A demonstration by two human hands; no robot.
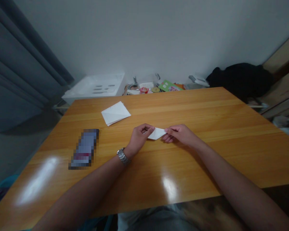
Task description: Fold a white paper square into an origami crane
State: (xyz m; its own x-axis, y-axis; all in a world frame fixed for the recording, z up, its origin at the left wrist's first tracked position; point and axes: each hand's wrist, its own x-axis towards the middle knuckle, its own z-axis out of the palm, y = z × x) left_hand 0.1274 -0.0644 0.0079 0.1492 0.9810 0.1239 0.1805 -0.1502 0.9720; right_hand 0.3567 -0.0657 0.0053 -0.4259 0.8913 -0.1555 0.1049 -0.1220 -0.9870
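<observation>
A small folded piece of white paper (pixel 157 133) lies on the wooden table (pixel 207 128), held between both hands. My left hand (pixel 139 138), with a metal watch (pixel 123 156) on its wrist, pinches the paper's left end with curled fingers. My right hand (pixel 179 134) pinches the right end, fingers pressed together on it. Both hands rest on the tabletop near its middle.
A stack of white square paper sheets (pixel 115 113) lies farther back to the left. A blurred-out phone-sized object (pixel 84 148) lies on the left. Behind the table are a white plastic bin (pixel 96 86), assorted clutter (pixel 156 87) and a black bag (pixel 240 78).
</observation>
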